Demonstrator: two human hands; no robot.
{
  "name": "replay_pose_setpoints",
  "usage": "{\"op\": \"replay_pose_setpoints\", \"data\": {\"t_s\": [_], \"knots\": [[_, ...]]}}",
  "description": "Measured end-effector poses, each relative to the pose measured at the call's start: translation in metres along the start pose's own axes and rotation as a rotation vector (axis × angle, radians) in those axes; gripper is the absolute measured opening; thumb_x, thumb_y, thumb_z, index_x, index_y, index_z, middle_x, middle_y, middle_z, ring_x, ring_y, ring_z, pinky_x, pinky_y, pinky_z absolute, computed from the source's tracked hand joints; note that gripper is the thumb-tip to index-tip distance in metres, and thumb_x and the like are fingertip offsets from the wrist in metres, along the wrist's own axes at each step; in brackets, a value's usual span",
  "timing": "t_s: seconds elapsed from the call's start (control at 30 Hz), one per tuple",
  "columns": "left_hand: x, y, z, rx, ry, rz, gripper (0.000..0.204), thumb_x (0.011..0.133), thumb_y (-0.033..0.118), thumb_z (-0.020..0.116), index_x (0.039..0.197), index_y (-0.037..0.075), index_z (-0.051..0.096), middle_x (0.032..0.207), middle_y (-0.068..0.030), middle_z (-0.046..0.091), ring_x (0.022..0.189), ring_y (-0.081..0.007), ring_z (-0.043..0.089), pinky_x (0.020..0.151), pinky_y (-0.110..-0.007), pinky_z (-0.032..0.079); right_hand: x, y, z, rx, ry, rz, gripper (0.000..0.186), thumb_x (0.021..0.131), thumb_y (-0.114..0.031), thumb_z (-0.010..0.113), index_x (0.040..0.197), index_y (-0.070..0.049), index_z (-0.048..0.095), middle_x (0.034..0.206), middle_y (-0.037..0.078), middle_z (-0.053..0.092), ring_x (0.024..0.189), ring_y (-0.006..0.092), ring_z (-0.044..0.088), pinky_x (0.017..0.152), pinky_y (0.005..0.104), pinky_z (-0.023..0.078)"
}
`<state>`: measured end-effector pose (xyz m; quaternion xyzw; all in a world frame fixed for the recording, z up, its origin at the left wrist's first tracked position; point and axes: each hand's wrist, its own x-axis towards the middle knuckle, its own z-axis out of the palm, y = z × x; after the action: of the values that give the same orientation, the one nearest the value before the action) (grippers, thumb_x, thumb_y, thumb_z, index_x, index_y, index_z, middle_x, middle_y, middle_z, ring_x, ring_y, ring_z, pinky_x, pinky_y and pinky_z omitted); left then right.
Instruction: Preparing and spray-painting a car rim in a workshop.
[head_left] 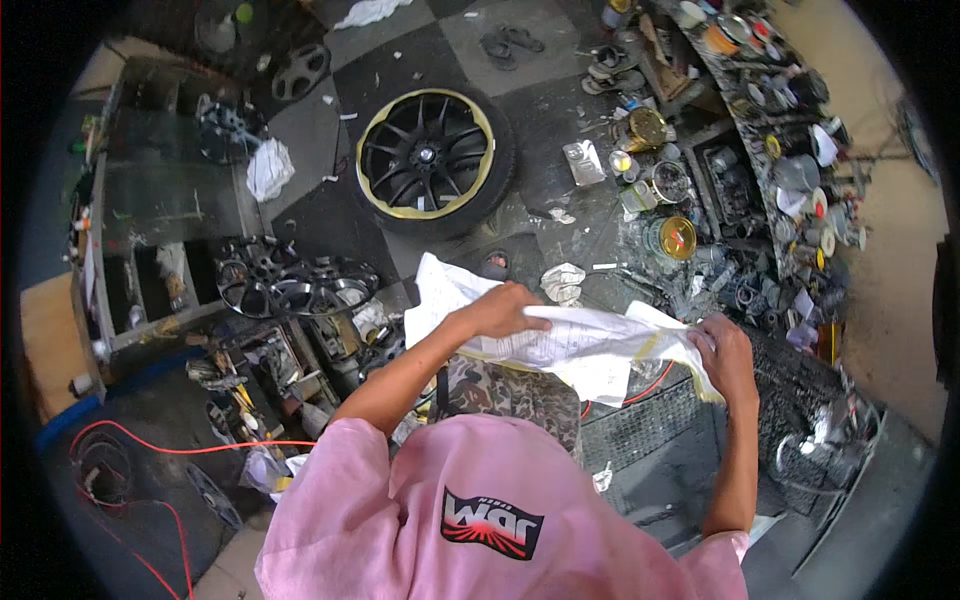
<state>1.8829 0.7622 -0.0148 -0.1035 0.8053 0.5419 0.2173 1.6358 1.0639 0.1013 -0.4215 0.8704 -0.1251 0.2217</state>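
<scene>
A pair of dark sandals (522,38) lay on the checkered floor (380,50) near the top of the view, and a round spoked cover (300,72) lay to their left. At the left stood a dark rack (102,230), a crumpled white wad (269,170) at its right edge, with black spoked rims (248,280) beside its lower corner. A red-orange hose (210,450) curled across the lower left. On the right, a flat silver container (583,163) lay near a gold-topped tin (677,238), with a crowded shelf (745,160) beyond
</scene>
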Motion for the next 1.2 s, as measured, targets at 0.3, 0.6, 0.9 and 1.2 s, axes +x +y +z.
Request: {"op": "replay_pose_setpoints", "data": {"t_s": [0.3, 0.6, 0.9, 1.2], "knots": [[0.031, -0.255, -0.061, -0.303, 0.105, -0.38, 0.042, 0.087, 0.042, 0.076, 0.101, 0.002, 0.077, 0.094, -0.0138, 0.075, 0.088, -0.0193, 0.068, 0.082, -0.033, 0.052, 0.24, -0.008, 0.174, -0.139, -0.138, -0.132, 0.029, 0.093, -0.022, 0.063, 0.111, 0.0, 0.065, 0.101, 0.026, 0.069, 0.092, 0.0439, 0.066, 0.077, 0.0518, 0.052], [0.091, -0.32, -0.05, 0.174, 0.134, -0.332, 0.072, 0.077, 0.065, 0.074, 0.121, 0.008, 0.07, 0.123, -0.0171, 0.068, 0.112, -0.0381, 0.063, 0.103, -0.044, 0.044, 0.339, -0.008, 0.298, 0.294, -0.843, 0.135, 0.05, 0.097, -0.049, 0.065, 0.105, 0.0, 0.072, 0.08, 0.012, 0.068, 0.069, 0.019, 0.059, 0.067, 0.0362, 0.049], [0.184, -0.367, -0.002, 0.118, 0.265, 0.064, 0.035, 0.092, 0.034, 0.068, 0.1, 0.0, 0.068, 0.091, -0.0192, 0.069, 0.084, -0.0397, 0.067, 0.073, -0.049, 0.051, 0.346, 0.043, 0.378, 0.481, -0.595, 0.264, 0.045, 0.1, -0.042, 0.064, 0.105, 0.002, 0.073, 0.074, 0.0, 0.06, 0.07, 0.0074, 0.048, 0.063, 0.0283, 0.044], [0.167, -0.425, 0.004, 0.253, 0.395, 0.253, 0.025, 0.069, 0.004, 0.071, 0.086, 0.004, 0.053, 0.08, -0.0171, 0.062, 0.072, -0.0384, 0.065, 0.06, -0.046, 0.049, 0.331, 0.14, 0.489, 0.635, -0.146, 0.297, 0.036, 0.101, -0.032, 0.064, 0.097, 0.004, 0.07, 0.067, -0.002, 0.054, 0.066, 0.0046, 0.043, 0.059, 0.0248, 0.04]]}}
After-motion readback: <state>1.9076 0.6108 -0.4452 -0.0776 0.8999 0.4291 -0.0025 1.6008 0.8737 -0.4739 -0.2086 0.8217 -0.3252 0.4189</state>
